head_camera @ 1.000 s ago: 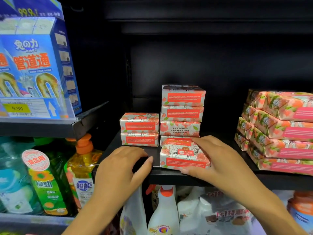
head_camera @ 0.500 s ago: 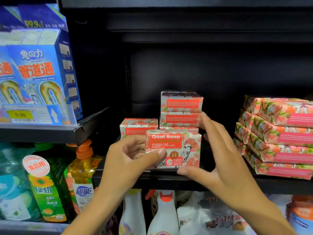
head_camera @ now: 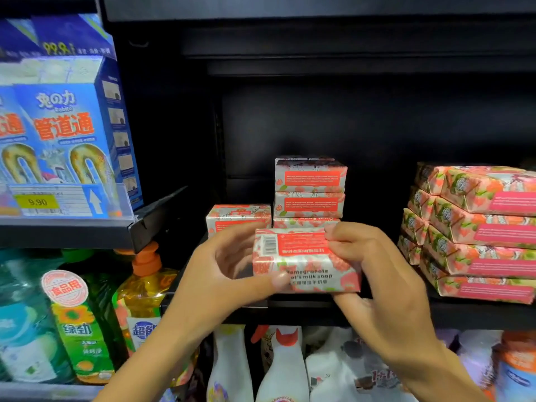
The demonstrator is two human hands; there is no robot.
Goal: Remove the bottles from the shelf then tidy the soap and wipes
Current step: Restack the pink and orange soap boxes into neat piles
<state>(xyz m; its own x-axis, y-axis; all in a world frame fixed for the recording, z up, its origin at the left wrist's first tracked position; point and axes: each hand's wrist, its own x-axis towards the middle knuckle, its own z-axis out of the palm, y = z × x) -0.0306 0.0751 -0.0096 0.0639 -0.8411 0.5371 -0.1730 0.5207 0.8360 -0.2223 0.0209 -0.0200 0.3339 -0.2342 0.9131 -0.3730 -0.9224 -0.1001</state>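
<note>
Item in hand: the soap box (head_camera: 304, 259) has been turned since half a second ago. Its "Goat Soap" front is rolled away, the barcode panel is up and the "goat's milk soap" side faces the wearer. It is raised just in front of the black shelf edge (head_camera: 464, 314), not resting on it. Far left: blue drain-cleaner boxes (head_camera: 63, 134), with a yellow pump bottle (head_camera: 142, 294) below. Left hand (head_camera: 220, 274): thumb and fingers curled round the box's left end. Behind: short soap stack (head_camera: 237, 216), taller soap stack (head_camera: 310, 187). Right hand (head_camera: 374, 268): fingers clasp the right end. Far right: wrapped packs (head_camera: 475, 233), likely the wipes. Judgement: the box is being oriented to match the stacks, and placing it remains.
</note>
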